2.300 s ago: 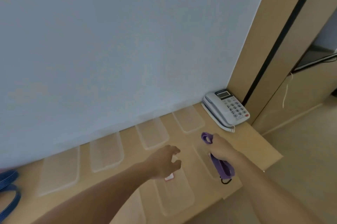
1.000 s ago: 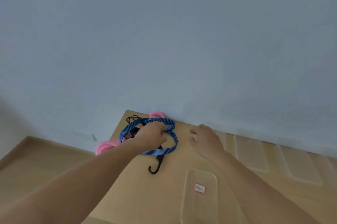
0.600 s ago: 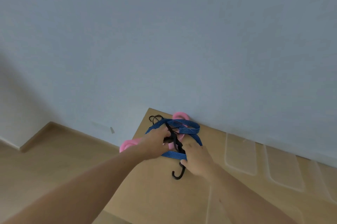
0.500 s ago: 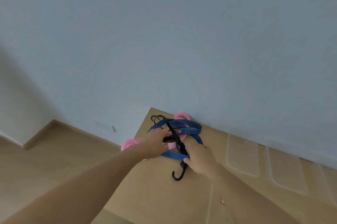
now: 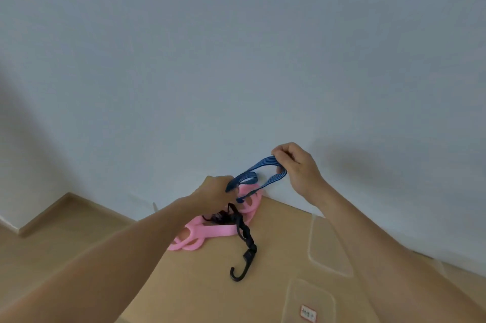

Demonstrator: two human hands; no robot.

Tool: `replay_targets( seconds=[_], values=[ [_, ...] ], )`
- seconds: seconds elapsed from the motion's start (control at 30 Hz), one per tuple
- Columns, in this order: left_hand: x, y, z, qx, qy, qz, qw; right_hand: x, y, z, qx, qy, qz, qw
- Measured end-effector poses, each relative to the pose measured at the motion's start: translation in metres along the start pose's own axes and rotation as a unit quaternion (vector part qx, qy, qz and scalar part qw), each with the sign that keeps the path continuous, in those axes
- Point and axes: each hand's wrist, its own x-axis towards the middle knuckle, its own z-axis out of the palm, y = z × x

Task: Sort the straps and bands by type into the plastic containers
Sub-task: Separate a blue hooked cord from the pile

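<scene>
Left hand and right hand grip the blue strap above pink bands; the seemingly tangled hooked cord may drag along

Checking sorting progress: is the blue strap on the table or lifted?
Lifted. The left hand and right hand hold the blue strap stretched above the pink bands.

The labelled container is cut off at the bottom edge, its label unreadable.

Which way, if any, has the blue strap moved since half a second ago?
Yes: the blue strap rose off the pink bands and table, held between left hand and right hand.
</scene>
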Motion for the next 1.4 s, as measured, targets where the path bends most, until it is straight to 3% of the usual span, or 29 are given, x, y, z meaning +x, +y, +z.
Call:
replay_targets(
  seconds=[0.1,0.2,0.3,0.43,0.57,0.6,0.67,0.73,0.8,0.9,1.03,1.17,1.23,1.3,1.4],
  values=[
    [0.002,0.036,-0.026,-0.164,0.105,-0.020,0.981,-0.002,-0.004,-0.018,-0.023,0.009,-0.013,1.000],
    [-0.001,0.084,-0.042,-0.273,0.104,0.050,0.955,-0.009,0.000,-0.020,-0.071,-0.027,-0.001,0.997],
    [-0.003,0.124,-0.053,-0.315,0.098,0.118,0.937,-0.012,-0.008,-0.020,-0.074,0.012,-0.030,0.997],
    [0.002,0.128,-0.067,-0.196,0.132,0.144,0.961,-0.012,-0.029,-0.046,0.089,0.114,-0.053,0.988],
    [0.003,0.092,-0.059,-0.030,0.008,0.061,0.998,-0.012,-0.043,-0.072,0.150,0.205,-0.073,0.964],
    [0.002,0.089,-0.055,-0.024,0.005,0.045,0.999,-0.012,-0.041,-0.074,0.120,0.208,-0.067,0.968],
    [-0.002,0.097,-0.054,-0.081,0.032,0.050,0.995,-0.013,-0.034,-0.074,0.018,0.137,-0.020,0.990],
    [-0.006,0.119,-0.059,-0.129,0.059,0.096,0.985,-0.013,-0.023,-0.064,-0.068,0.043,0.021,0.997],
    [-0.010,0.144,-0.067,-0.098,0.058,0.146,0.983,-0.013,-0.020,-0.049,-0.106,0.034,-0.007,0.994],
    [-0.014,0.153,-0.074,-0.059,0.029,0.165,0.984,-0.013,-0.029,-0.036,-0.019,0.095,-0.049,0.994],
    [-0.013,0.116,-0.069,-0.052,-0.006,0.106,0.993,-0.011,-0.042,-0.047,0.083,0.138,-0.036,0.986],
    [-0.010,0.076,-0.059,-0.049,-0.002,0.035,0.998,-0.010,-0.052,-0.057,0.221,0.201,-0.013,0.954],
    [-0.010,0.080,-0.061,-0.097,0.033,0.027,0.994,-0.008,-0.048,-0.056,0.113,0.191,-0.004,0.975],
    [-0.010,0.098,-0.068,-0.125,0.077,0.056,0.988,-0.011,-0.041,-0.048,-0.042,0.121,0.031,0.991],
    [-0.010,0.129,-0.077,-0.068,0.102,0.134,0.983,-0.015,-0.037,-0.031,-0.130,0.078,-0.035,0.988]
  ],
)
